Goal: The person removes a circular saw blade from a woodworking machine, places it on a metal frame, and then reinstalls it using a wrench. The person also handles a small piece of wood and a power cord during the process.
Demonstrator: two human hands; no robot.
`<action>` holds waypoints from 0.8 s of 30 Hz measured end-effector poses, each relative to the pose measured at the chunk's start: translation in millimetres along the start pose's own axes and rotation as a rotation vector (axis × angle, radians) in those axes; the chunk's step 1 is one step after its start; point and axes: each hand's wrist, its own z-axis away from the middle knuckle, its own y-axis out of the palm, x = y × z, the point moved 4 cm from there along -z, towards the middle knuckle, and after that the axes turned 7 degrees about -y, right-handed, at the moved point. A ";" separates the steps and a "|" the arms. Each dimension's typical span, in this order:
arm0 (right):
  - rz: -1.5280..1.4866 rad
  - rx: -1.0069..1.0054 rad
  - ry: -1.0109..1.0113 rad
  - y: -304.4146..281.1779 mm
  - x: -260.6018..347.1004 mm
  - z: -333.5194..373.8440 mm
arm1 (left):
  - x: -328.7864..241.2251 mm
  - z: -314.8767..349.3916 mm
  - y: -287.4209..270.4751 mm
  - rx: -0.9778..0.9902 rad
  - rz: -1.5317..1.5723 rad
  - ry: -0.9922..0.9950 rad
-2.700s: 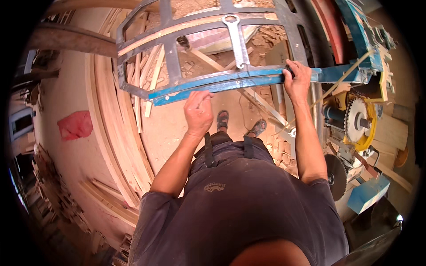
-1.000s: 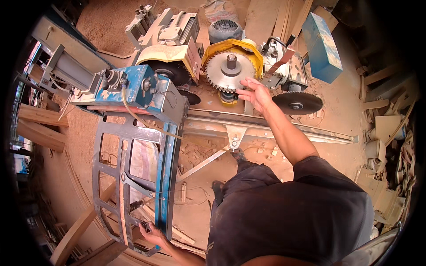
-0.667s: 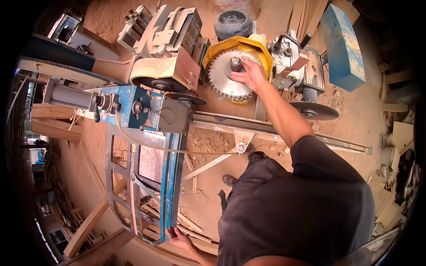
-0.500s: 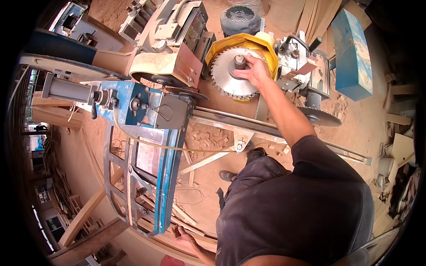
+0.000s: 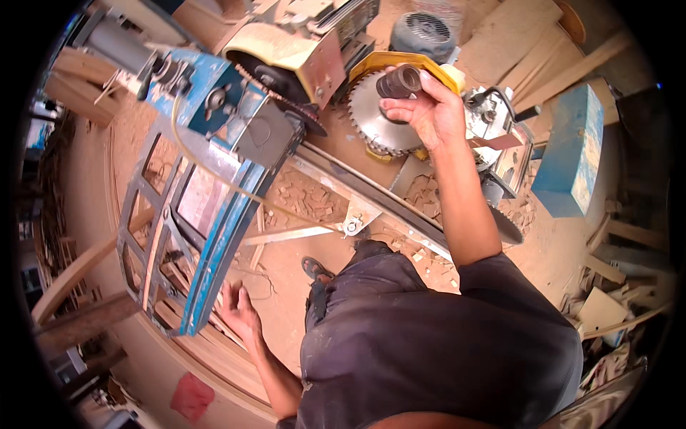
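My right hand (image 5: 437, 120) is closed around a short, dark cylindrical sleeve (image 5: 397, 83), gripped between thumb and fingers. It is held over the toothed circular saw blade (image 5: 370, 118), which lies in a yellow guard (image 5: 386, 58). The sleeve and fingers hide the middle of the blade. My left hand (image 5: 239, 313) hangs low on the left with fingers apart and nothing in it, beside the lower end of a blue machine arm (image 5: 214, 268).
A cream motor housing (image 5: 286, 57) with another saw blade stands left of the guard. A metal rail (image 5: 371, 196) crosses in front of me. To the right are a blue box-shaped cover (image 5: 572, 154) and a further blade (image 5: 506, 225). Wood offcuts (image 5: 307, 196) litter the floor.
My right hand has come up off the blade's centre with the sleeve in it. My left hand has risen alongside the blue arm. The whole view has turned and shifted.
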 end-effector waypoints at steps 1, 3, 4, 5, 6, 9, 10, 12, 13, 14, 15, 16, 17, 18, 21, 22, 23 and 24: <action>-0.047 0.139 0.060 6.0 -14.9 11.1 | -17.9 -2.6 17.0 0.063 -0.049 0.009; -0.033 0.174 0.176 18.7 -38.7 45.8 | -57.0 -7.5 53.6 0.184 -0.048 0.198; -0.050 0.185 0.216 23.2 -49.8 62.2 | -85.5 -10.5 72.2 0.287 -0.128 0.225; -0.063 0.224 0.259 31.2 -63.7 78.1 | -96.9 -11.3 85.1 0.333 -0.091 0.341; -0.043 0.257 0.321 43.6 -85.2 92.7 | -106.8 -6.7 90.4 0.350 -0.038 0.420; 0.002 0.296 0.482 94.8 -141.5 134.1 | -138.5 5.6 74.0 0.436 0.003 0.543; -0.004 0.313 0.528 103.9 -151.7 145.2 | -139.8 6.1 68.8 0.463 0.020 0.546; 0.060 0.331 0.570 121.4 -177.7 162.9 | -134.6 1.9 52.8 0.524 0.065 0.551; 0.069 0.343 0.586 131.5 -188.4 167.4 | -126.6 -3.5 42.5 0.522 0.077 0.528; 0.076 0.354 0.602 142.7 -199.2 171.7 | -117.4 -8.9 31.1 0.520 0.087 0.504; 0.084 0.365 0.622 155.1 -212.9 177.7 | -106.0 -14.4 18.3 0.517 0.097 0.477; 0.086 0.345 0.626 173.4 -224.2 184.1 | -97.6 -18.7 4.6 0.495 0.070 0.494; 0.112 0.362 0.633 188.1 -240.3 191.6 | -87.8 -22.7 -12.4 0.459 0.048 0.489; 0.143 0.378 0.634 201.2 -256.5 197.7 | -78.8 -27.4 -28.1 0.426 0.032 0.486; 0.256 0.442 0.630 251.8 -308.6 224.5 | -45.0 -50.4 -77.7 0.327 -0.058 0.462; 0.259 0.472 0.646 266.7 -326.3 233.7 | -34.3 -56.5 -95.6 0.296 -0.086 0.424; 0.262 0.502 0.662 281.8 -343.4 243.2 | -23.2 -62.3 -113.2 0.266 -0.114 0.385; 0.295 0.492 0.665 298.3 -360.5 252.4 | -10.2 -70.0 -129.4 0.220 -0.126 0.399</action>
